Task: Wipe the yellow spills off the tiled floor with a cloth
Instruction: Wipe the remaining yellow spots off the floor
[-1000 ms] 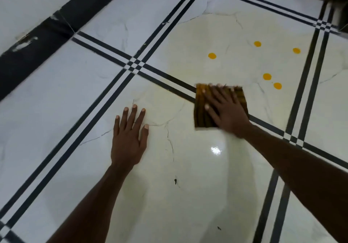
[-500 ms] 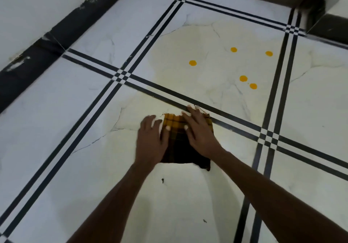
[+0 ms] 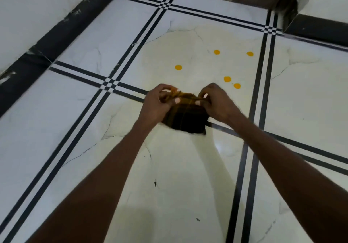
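Both hands hold the dark checked cloth by its far edge: the left hand pinches one corner in a narrow grip, the right hand the other. The cloth hangs bunched between the two grips, apparently lifted off the tiled floor. Five yellow spills lie beyond the right grip, unwiped. If the already soiled face goes back down, it may smear yellow instead of lifting it.

The floor tiles are white with thin grey cracks and double black lines. Five round spills are bright yellow. The cloth looks dark brown with yellow checks. The wall strip is black.
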A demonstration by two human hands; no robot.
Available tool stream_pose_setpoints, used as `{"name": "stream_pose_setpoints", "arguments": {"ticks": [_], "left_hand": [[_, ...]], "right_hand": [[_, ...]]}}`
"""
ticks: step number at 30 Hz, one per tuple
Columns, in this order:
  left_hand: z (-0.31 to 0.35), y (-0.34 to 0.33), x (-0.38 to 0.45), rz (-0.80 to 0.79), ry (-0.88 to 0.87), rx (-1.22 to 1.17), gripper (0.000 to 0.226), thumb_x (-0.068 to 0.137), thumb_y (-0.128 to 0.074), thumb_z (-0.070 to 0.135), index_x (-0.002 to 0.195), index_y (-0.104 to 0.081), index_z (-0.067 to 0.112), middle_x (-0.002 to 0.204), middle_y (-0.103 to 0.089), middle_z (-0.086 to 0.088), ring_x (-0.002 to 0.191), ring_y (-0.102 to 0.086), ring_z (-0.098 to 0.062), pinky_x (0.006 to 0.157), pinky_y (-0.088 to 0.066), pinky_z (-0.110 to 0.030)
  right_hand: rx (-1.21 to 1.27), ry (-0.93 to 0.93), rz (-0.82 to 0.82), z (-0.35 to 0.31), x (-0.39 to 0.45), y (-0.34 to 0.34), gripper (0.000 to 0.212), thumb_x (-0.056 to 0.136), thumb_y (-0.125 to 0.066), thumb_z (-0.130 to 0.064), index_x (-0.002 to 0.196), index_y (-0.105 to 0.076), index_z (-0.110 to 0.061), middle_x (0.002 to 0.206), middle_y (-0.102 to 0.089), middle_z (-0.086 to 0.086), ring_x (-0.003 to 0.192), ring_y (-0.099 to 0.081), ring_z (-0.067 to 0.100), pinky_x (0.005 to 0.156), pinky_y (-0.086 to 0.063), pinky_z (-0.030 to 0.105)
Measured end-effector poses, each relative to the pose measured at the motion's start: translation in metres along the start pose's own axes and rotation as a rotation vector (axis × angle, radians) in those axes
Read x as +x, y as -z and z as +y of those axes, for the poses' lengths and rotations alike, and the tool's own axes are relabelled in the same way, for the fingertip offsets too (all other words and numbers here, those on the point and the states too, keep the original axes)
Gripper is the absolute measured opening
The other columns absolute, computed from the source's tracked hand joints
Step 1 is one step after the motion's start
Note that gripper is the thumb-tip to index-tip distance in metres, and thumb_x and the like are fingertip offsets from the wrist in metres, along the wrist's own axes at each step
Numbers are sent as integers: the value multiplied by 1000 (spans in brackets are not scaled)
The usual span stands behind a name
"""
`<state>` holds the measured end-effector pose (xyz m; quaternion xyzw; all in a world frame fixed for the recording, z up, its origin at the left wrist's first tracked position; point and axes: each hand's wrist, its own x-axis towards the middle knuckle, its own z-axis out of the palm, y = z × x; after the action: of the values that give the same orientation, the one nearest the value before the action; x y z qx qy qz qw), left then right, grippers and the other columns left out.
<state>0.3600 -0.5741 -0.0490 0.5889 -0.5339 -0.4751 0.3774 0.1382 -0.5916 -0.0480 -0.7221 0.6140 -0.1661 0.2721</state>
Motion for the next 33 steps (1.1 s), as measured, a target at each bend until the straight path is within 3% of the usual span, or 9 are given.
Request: {"name": "stream_pose_setpoints", "arguments": {"ticks": [3, 7, 12, 15, 18, 21, 23, 27, 33], "left_hand": [[31, 12, 8, -54, -143, 25, 26, 86, -81, 10, 111, -75, 10, 107, -80, -5, 104, -75, -17, 97, -58, -29], [15, 18, -2, -187, -161, 167, 19, 83, -84, 8, 99, -77, 15, 96, -79, -1, 95, -73, -11, 95, -57, -26], [-47, 16, -20, -599, 36, 443, 23, 83, -82, 4, 101, -82, 19, 102, -79, 9, 98, -71, 3, 89, -56, -16], [-70, 22, -20, -521, 53, 493, 21, 86, -79, 2, 100, -82, 18, 103, -80, 4, 92, -70, 5, 87, -54, -15], [-83, 22, -12, -256, -31, 532, 21, 89, -72, -1, 101, -80, 14, 106, -78, -1, 95, -68, -5, 98, -55, -27], [-101, 22, 6, 40, -156, 669, 27, 95, -69, 10, 121, -69, 7, 129, -68, -12, 122, -58, -29, 108, -46, -37], [-117, 24, 17, 153, -189, 806, 42, 100, -63, 20, 139, -58, 6, 150, -54, -17, 142, -45, -39, 118, -40, -52], [-150, 21, 20, 163, -229, 1064, 59, 109, -34, 41, 163, -29, 18, 172, -22, -14, 159, -16, -42, 127, -17, -61], [-160, 19, 21, 204, -209, 1049, 59, 109, -20, 44, 165, -24, 25, 174, -15, -5, 162, -7, -32, 131, -9, -54]], "right_hand": [[-51, 49, -38, -15, -2, 44, 12, 95, -73, -30, 99, -69, -19, 85, -64, -8, 72, -58, 14, 72, -51, 39], [-297, 99, -155, -22, -24, 51, 17, 92, -75, -33, 107, -68, -26, 95, -64, -4, 92, -63, 23, 74, -50, 37], [-422, -37, -690, 7, -45, 3, 29, 92, -75, -45, 110, -75, -21, 106, -70, 2, 96, -67, 21, 87, -57, 36], [-269, -89, -446, 23, -52, -32, 33, 101, -62, -46, 94, -72, -15, 89, -65, 0, 80, -64, 16, 75, -54, 33], [-205, -35, -128, 33, -58, -70, 35, 104, -55, -43, 127, -66, -19, 129, -60, 3, 120, -57, 20, 100, -53, 38], [-313, 20, -27, 41, -65, -103, 56, 106, -41, -53, 156, -45, -26, 164, -38, 6, 153, -32, 28, 127, -27, 51], [-379, 70, 21, 51, -68, -113, 58, 108, -31, -57, 161, -35, -32, 172, -25, 3, 162, -17, 25, 130, -8, 61], [-442, 109, 44, 74, -23, -103, 61, 106, -29, -59, 160, -37, -32, 174, -20, 0, 163, -9, 21, 128, -1, 65], [-518, 24, 102, 41, 84, -123, 67, 104, -21, -58, 166, -22, -31, 174, -18, 12, 162, -9, 35, 126, -2, 68]]}}
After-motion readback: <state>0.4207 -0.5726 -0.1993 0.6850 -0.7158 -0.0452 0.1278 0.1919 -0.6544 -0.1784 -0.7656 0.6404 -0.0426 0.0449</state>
